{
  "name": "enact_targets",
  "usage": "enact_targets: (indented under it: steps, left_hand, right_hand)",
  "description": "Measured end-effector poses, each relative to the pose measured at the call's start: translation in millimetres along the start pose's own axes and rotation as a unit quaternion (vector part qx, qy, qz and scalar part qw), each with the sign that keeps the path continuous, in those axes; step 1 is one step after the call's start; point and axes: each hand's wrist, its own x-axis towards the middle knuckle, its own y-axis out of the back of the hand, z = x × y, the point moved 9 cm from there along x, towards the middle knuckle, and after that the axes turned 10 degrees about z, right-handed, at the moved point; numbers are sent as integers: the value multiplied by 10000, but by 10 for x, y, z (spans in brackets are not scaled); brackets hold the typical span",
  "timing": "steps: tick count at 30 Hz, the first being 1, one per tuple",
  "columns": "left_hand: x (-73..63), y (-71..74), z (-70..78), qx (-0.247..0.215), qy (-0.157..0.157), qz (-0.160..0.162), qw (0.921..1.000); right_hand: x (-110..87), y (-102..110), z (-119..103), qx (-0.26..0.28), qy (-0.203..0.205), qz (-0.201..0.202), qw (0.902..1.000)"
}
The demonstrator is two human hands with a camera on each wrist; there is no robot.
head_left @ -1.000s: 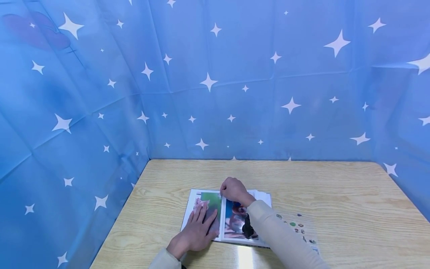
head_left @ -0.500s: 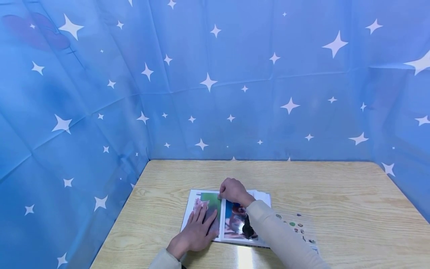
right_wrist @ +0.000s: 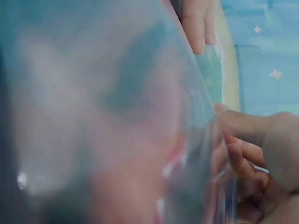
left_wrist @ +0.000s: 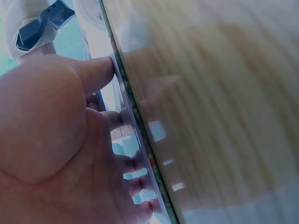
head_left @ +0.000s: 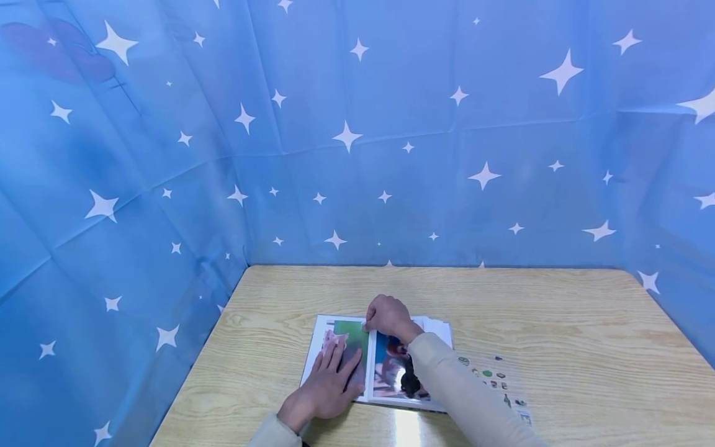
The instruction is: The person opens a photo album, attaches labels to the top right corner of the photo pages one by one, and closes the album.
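Note:
An album [head_left: 370, 385] lies spread on the wooden table, with a picture in each page. My left hand [head_left: 329, 385] rests with fingers spread on the left page, partly over a green picture with a pink shape [head_left: 335, 337]. In the left wrist view its fingertips touch the page beside the album's edge. My right hand [head_left: 387, 315] reaches over the right page to the top near the spine, fingers curled. At its fingertips is a small pale piece, apparently a sticker [head_left: 364, 326], pinched against the left page's upper right corner. In the right wrist view, the thumb [right_wrist: 243, 123] touches the page's edge; the sticker is hidden.
A clear sheet of small coloured stickers [head_left: 491, 379] lies right of the album, partly under my right sleeve [head_left: 463, 385]. A dark object [head_left: 410, 380] at that sleeve covers part of the right picture. Blue star-patterned curtains [head_left: 419, 186] stand behind the table [head_left: 586, 347].
My right fingertips have shifted very slightly at the page's upper corner. The left hand and the album stay where they were.

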Motion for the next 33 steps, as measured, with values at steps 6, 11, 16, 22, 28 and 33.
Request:
enact_targets:
  steps: [6, 11, 16, 22, 28, 33]
  left_hand:
    - [5, 7, 14, -63, -61, 30, 10000]
    - [1, 31, 27, 4, -63, 88, 9999]
    - [-7, 32, 24, 58, -14, 61, 10000]
    - [2, 23, 15, 92, -32, 91, 9999]
    - [16, 12, 12, -41, -95, 38, 9999]
    - [21, 5, 4, -39, -78, 34, 10000]
  right_hand:
    - [21, -8, 34, 53, 43, -98, 9999]
    - [37, -36, 56, 141, 21, -214, 9997]
    - [49, -44, 82, 282, -63, -203, 9994]
    - [51, -37, 100, 488, -114, -118, 9987]
    - [42, -32, 134, 708, -259, -58, 9971]
    - [53, -43, 147, 710, -278, 34, 9971]
